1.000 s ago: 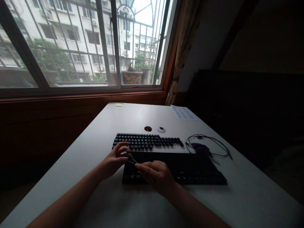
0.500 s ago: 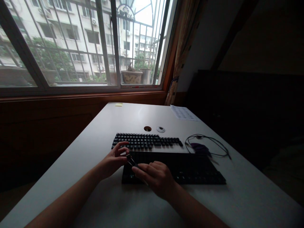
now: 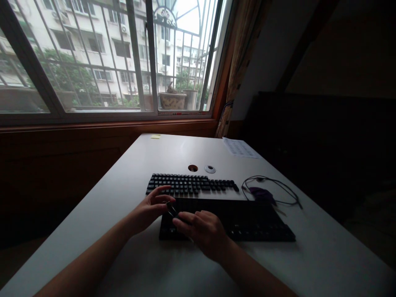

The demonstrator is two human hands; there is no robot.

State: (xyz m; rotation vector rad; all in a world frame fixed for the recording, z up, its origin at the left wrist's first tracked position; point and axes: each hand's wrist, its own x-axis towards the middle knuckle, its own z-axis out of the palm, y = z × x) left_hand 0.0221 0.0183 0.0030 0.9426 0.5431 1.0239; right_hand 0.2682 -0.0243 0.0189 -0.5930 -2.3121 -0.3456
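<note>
My right hand (image 3: 202, 230) is closed on a keycap puller (image 3: 172, 209), whose thin wire prongs point up and left. At the prongs' end, the thumb and fingers of my left hand (image 3: 151, 209) pinch a small dark keycap (image 3: 168, 203), partly hidden by the fingers. Below both hands lies a black keyboard (image 3: 256, 220). Most of its upper area looks dark and bare, while a row along its near edge still has caps. Behind it, loose black keycaps (image 3: 182, 181) are laid out in rows in a keyboard's pattern.
A coiled black cable (image 3: 284, 187) and a dark purple piece (image 3: 262, 194) lie at the keyboard's right. Further back on the white desk (image 3: 123, 181) are a round cable hole (image 3: 193, 168), its cover (image 3: 210, 169), printed paper (image 3: 241, 147) and a yellow note (image 3: 155, 136).
My left fingers have shifted slightly right and closed further over the keycap at the puller's tip. My right hand has hardly moved.
</note>
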